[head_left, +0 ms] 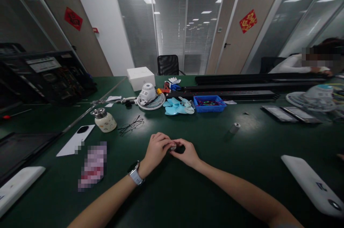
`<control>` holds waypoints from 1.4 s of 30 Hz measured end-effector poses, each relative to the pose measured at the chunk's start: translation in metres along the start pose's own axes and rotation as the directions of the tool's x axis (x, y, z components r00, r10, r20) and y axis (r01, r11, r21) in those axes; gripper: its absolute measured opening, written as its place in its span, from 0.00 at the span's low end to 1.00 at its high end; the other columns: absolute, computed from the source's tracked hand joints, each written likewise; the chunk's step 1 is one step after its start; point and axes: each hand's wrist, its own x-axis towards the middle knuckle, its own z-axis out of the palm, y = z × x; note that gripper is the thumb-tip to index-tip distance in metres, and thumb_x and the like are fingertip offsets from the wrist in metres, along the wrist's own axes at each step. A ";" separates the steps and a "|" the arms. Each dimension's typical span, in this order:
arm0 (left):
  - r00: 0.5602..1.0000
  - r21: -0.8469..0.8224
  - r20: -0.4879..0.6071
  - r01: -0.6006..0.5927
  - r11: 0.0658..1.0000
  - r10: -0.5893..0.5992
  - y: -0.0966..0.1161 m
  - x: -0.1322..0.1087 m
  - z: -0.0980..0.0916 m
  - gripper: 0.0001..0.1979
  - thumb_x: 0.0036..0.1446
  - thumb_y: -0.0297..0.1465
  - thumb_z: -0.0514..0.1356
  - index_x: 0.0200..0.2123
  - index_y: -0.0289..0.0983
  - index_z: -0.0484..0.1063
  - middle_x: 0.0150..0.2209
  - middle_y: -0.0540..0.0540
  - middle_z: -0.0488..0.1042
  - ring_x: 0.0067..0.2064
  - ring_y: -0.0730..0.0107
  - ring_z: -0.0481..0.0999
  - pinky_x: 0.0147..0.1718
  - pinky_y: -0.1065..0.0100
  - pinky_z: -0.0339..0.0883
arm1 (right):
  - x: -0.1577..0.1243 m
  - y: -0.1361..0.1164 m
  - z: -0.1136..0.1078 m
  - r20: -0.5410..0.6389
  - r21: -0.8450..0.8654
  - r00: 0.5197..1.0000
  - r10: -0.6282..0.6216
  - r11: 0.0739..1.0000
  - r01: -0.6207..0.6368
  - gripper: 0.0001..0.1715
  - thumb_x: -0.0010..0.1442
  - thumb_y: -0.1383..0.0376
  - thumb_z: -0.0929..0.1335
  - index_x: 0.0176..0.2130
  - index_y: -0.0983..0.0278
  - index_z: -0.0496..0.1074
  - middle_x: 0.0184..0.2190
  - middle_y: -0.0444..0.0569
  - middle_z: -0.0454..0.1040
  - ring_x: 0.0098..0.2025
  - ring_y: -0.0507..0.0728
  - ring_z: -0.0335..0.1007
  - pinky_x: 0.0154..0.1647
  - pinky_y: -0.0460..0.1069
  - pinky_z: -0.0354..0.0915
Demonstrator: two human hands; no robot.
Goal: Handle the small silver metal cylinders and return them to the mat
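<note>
In the middle of the green table, both hands meet at a small silvery round metal piece (173,147). My left hand (159,151), with a watch on its wrist, pinches it from the left, fingers curled over the top. From the other side, my right hand (188,153) grips it between thumb and index finger. Most of the piece is covered by fingertips, so its exact kind stays unclear. A small grey metal cylinder (235,127) stands on the table to the right, apart from both hands.
Beyond the hands lie blue fan blades (178,106), a white fan (148,95) and a blue tray (210,104) of wires. Glasses (131,125), a cream jar (106,122) and a phone (80,135) are on the left. A white panel (311,185) is near right; a person sits far right.
</note>
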 end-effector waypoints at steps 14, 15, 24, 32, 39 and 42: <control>0.983 -0.015 0.062 0.177 0.984 -0.175 -0.045 -0.029 -0.002 0.08 0.56 0.37 0.61 0.33 0.43 0.80 0.32 0.48 0.79 0.38 0.64 0.72 0.37 0.64 0.61 | 0.002 -0.004 0.000 0.020 0.019 1.000 0.010 1.000 -0.010 0.23 0.49 0.59 0.73 0.46 0.60 0.72 0.39 0.47 0.76 0.39 0.54 0.71 0.41 0.50 0.67; 0.980 -0.037 0.079 0.188 0.981 -0.185 -0.048 -0.031 0.001 0.08 0.56 0.38 0.61 0.33 0.44 0.80 0.33 0.48 0.79 0.37 0.64 0.72 0.37 0.64 0.62 | 0.002 -0.004 0.000 0.023 0.007 1.000 0.010 1.000 -0.010 0.23 0.49 0.59 0.73 0.46 0.60 0.72 0.40 0.47 0.76 0.39 0.54 0.72 0.41 0.51 0.67; 0.892 -0.206 0.082 0.451 0.869 -0.444 -0.052 -0.035 -0.002 0.19 0.61 0.43 0.53 0.46 0.41 0.76 0.31 0.48 0.79 0.36 0.64 0.75 0.36 0.66 0.65 | -0.034 0.034 -0.100 -0.123 -0.283 0.989 0.087 0.952 -0.119 0.25 0.52 0.54 0.70 0.48 0.61 0.71 0.40 0.50 0.76 0.39 0.57 0.73 0.42 0.54 0.69; 0.872 -0.244 0.104 0.488 0.838 -0.478 -0.043 -0.030 -0.004 0.20 0.60 0.46 0.51 0.37 0.38 0.74 0.26 0.50 0.75 0.29 0.68 0.73 0.29 0.70 0.61 | -0.086 0.085 -0.234 -0.596 -0.509 0.803 -0.002 0.774 -0.376 0.35 0.48 0.46 0.69 0.48 0.66 0.69 0.40 0.55 0.76 0.39 0.62 0.74 0.43 0.57 0.68; 0.869 -0.290 0.092 0.490 0.822 -0.486 -0.043 -0.031 -0.005 0.19 0.58 0.47 0.53 0.31 0.38 0.73 0.22 0.52 0.71 0.25 0.70 0.69 0.25 0.72 0.58 | -0.049 0.010 -0.138 -0.238 -0.690 0.939 -0.247 0.724 0.016 0.18 0.55 0.58 0.68 0.45 0.60 0.71 0.46 0.53 0.74 0.50 0.62 0.67 0.54 0.60 0.56; 0.856 -0.317 0.069 0.505 0.803 -0.512 -0.044 -0.032 -0.005 0.19 0.57 0.48 0.54 0.31 0.37 0.73 0.22 0.52 0.70 0.25 0.71 0.68 0.24 0.72 0.58 | -0.011 -0.012 -0.065 0.114 -0.459 0.986 -0.121 0.874 0.160 0.18 0.57 0.57 0.68 0.48 0.56 0.71 0.40 0.47 0.75 0.42 0.57 0.70 0.46 0.54 0.61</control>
